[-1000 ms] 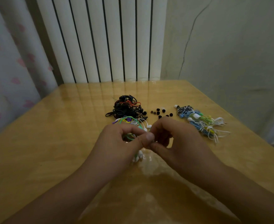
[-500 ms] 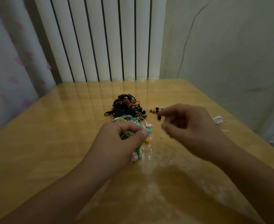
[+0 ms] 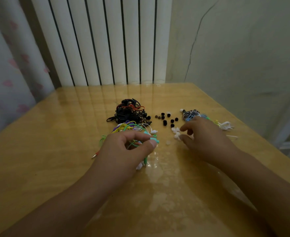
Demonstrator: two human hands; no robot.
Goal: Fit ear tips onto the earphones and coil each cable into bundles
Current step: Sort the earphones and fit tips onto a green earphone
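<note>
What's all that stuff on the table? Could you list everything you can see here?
black earphone tangle: one pile, black with some orange, far centre of table
coloured earphone tangle: one pile, yellow, green, purple, white, just nearer
black ear tips: about ten, loose, right of the black pile
white ear tips: a few, beside the right fingertips
coiled bundles: several, striped, blue, white, far right
table: one, glossy wood
radiator: one, white, behind the table
left hand: pinching a teal earphone
right hand: reaching at the white ear tips
</note>
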